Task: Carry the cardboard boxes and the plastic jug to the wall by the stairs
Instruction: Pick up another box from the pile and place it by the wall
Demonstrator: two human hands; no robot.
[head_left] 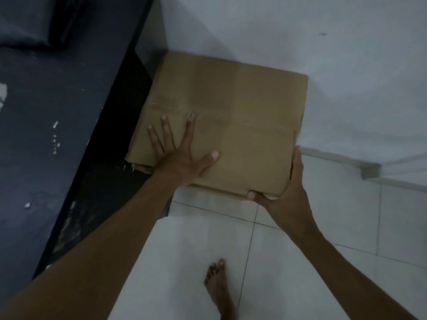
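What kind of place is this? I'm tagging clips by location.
Probably indoors in a home, at a corner by dark stairs: white floor tiles, a plain white wall, and a bare foot.

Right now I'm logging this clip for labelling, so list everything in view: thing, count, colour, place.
cardboard box: one, brown, closed, in the corner against the white wall, beside the dark stair edge.
wall: one, white, behind and to the right of the box.
stairs: dark blue-grey with chipped white spots, left of the box.
floor tiles: several, white, under and in front of the box.
plastic jug: none in view.
left hand: one, flat on the box top, fingers spread.
right hand: one, gripping the box's near right corner.
foot: one, bare, on the tiles at the bottom.
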